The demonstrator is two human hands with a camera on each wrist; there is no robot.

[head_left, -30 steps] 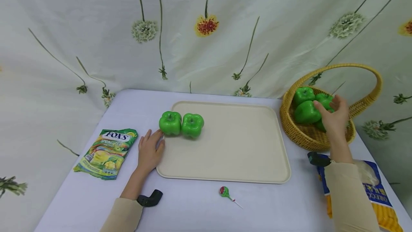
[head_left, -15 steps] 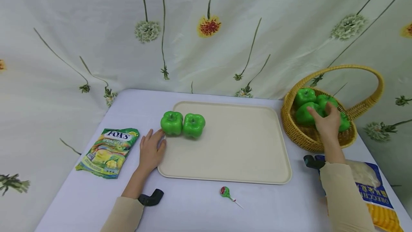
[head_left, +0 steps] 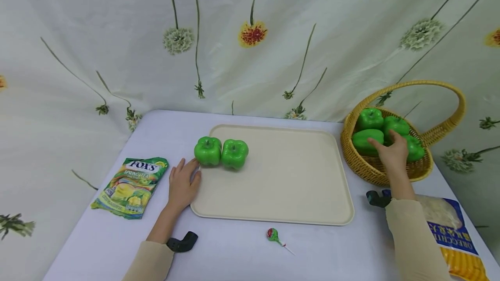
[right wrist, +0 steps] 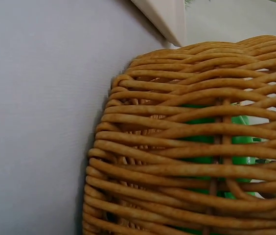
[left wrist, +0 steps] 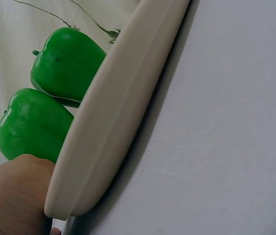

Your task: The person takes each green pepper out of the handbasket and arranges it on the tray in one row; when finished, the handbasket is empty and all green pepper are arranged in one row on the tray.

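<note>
In the head view my left hand [head_left: 183,185] rests at the left edge of the beige tray [head_left: 289,177], fingers extended, fingertips close by the left green bell pepper [head_left: 208,151]. A second green bell pepper [head_left: 234,154] sits beside it on the tray. My right hand [head_left: 394,153] reaches into the wicker basket [head_left: 359,166], thumb and fingers spread apart. Its thumb lies against or over the front green bell pepper [head_left: 365,141]; contact is hard to tell. Several bell peppers lie in the basket. In the right wrist view the basket's weave [right wrist: 192,142] hides this hand.
A green candy bag [head_left: 130,187] lies left of the tray. In front of the tray is a lollipop [head_left: 273,234]. A blue and yellow pasta bag [head_left: 455,233] lies partly under the right forearm. A flowered cloth [head_left: 218,68] hangs behind the table.
My right hand has moved left inside the basket, uncovering the right-hand pepper. The front pepper has shifted and turned onto its side. The left hand stays in place.
</note>
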